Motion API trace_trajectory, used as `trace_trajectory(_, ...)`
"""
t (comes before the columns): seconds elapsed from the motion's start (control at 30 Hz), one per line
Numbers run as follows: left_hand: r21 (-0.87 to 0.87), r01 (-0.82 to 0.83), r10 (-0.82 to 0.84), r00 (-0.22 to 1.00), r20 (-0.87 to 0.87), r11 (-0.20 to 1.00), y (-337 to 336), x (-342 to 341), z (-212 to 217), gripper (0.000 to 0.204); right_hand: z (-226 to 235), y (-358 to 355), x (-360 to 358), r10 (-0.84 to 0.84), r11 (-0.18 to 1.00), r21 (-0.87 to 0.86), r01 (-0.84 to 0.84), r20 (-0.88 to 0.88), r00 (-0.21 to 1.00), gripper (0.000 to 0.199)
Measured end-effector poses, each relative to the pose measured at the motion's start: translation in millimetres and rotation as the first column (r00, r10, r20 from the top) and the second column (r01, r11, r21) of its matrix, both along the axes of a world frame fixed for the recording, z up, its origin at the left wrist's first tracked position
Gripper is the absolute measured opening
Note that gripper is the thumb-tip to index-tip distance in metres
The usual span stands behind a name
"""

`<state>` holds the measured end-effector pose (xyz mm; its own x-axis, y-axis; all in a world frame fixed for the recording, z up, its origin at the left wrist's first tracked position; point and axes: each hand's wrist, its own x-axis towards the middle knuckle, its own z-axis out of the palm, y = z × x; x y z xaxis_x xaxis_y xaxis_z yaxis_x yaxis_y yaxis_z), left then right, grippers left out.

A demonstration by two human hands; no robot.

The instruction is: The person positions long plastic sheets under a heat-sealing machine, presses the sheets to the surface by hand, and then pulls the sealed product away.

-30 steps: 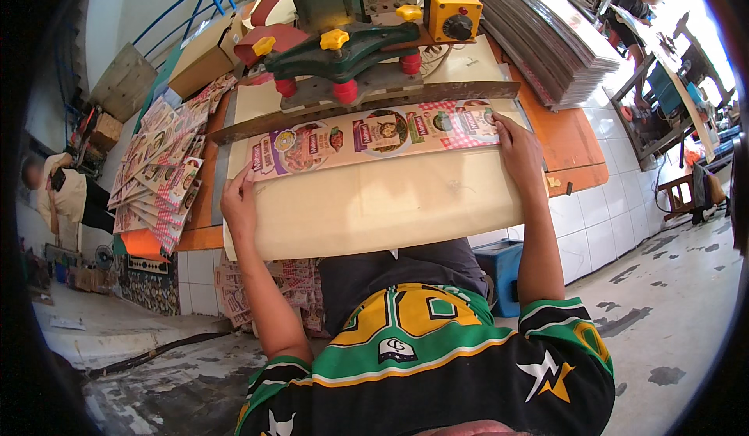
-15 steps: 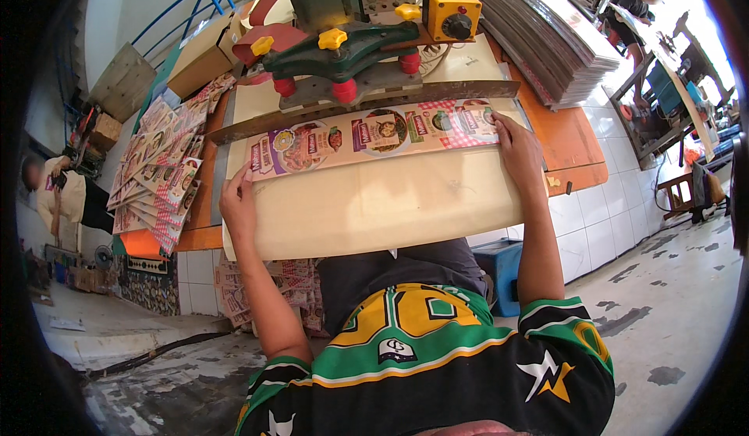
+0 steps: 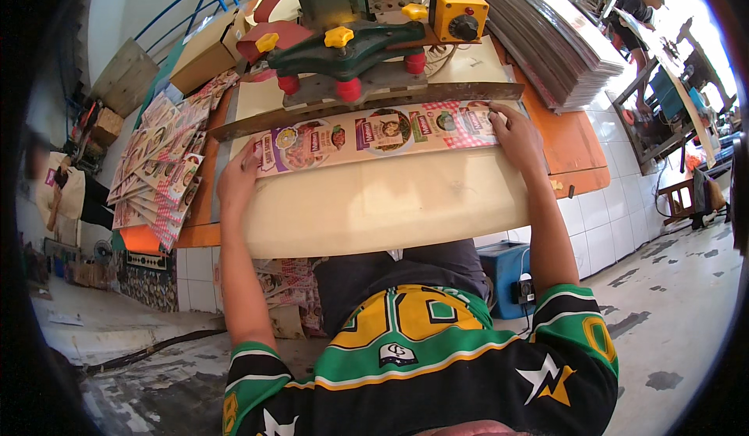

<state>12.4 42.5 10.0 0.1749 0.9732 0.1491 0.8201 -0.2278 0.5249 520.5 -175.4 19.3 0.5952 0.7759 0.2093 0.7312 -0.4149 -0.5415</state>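
A long strip of printed film with food pictures and a checked pattern lies crosswise on a cream sheet. My left hand grips the strip's left end, fingers on its upper corner. At the other end my right hand holds the right edge between thumb and fingers. Along the strip's far edge runs the long metal bar of a heat-sealing press. Above it sits the press's dark green head, with yellow knobs and red collars. The undersides of the strip's ends are hidden by my hands.
Printed pieces are heaped on the table's left side, before a cardboard box. A yellow control box stands by the press. Tall flat stacks rise at the back right. A blue container stands below. Other people are farther off.
My left hand has slid up and onto the strip's left end, its forearm swinging left. The right hand has shifted slightly up. The strip stays nearly in place against the bar.
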Motion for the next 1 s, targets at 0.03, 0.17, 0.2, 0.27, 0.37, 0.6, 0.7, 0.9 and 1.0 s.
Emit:
trace_trajectory(0.03, 0.004, -0.030, 0.030, 0.998, -0.063, 1.000, -2, 7, 3, 0.049, -3, 1, 0, -0.008, 1.000, -0.002, 0.008, 0.030, 1.000, 0.037)
trace_trajectory(0.17, 0.043, -0.047, 0.051, 0.994, -0.099, 0.998, 3, 12, 0, 0.045, -13, 3, 1, -0.020, 1.000, 0.000, 0.021, 0.148, 0.989, 0.037)
trace_trajectory(0.2, 0.050, -0.056, 0.061, 0.993, -0.105, 0.997, 5, 11, -4, 0.045, -14, 3, 1, -0.021, 1.000, -0.006, 0.022, 0.149, 0.989, 0.037)
trace_trajectory(0.27, 0.070, -0.066, 0.074, 0.991, -0.113, 0.995, 6, 10, -6, 0.045, -13, 5, 2, -0.023, 1.000, -0.010, 0.024, 0.154, 0.988, 0.036)
trace_trajectory(0.37, 0.085, -0.068, 0.079, 0.989, -0.122, 0.994, 2, 11, -4, 0.045, -11, 4, 1, -0.026, 0.998, -0.044, 0.034, 0.168, 0.985, 0.036)
trace_trajectory(0.6, 0.055, -0.096, 0.104, 0.982, -0.155, 0.994, -5, 18, 7, 0.043, -16, 4, 4, -0.019, 1.000, -0.010, 0.021, 0.167, 0.986, 0.036)
trace_trajectory(0.7, 0.051, -0.108, 0.115, 0.981, -0.159, 0.993, -3, 15, 4, 0.043, -16, 4, 3, -0.020, 1.000, 0.006, 0.019, 0.179, 0.984, 0.035)
trace_trajectory(0.9, 0.070, -0.100, 0.109, 0.984, -0.140, 0.992, -3, 14, 1, 0.043, -14, 3, -1, -0.035, 0.999, 0.007, 0.035, 0.163, 0.986, 0.035)
trace_trajectory(1.0, 0.065, -0.088, 0.095, 0.987, -0.126, 0.994, -1, 12, -3, 0.045, -14, 3, -1, -0.035, 0.999, 0.006, 0.034, 0.165, 0.986, 0.035)
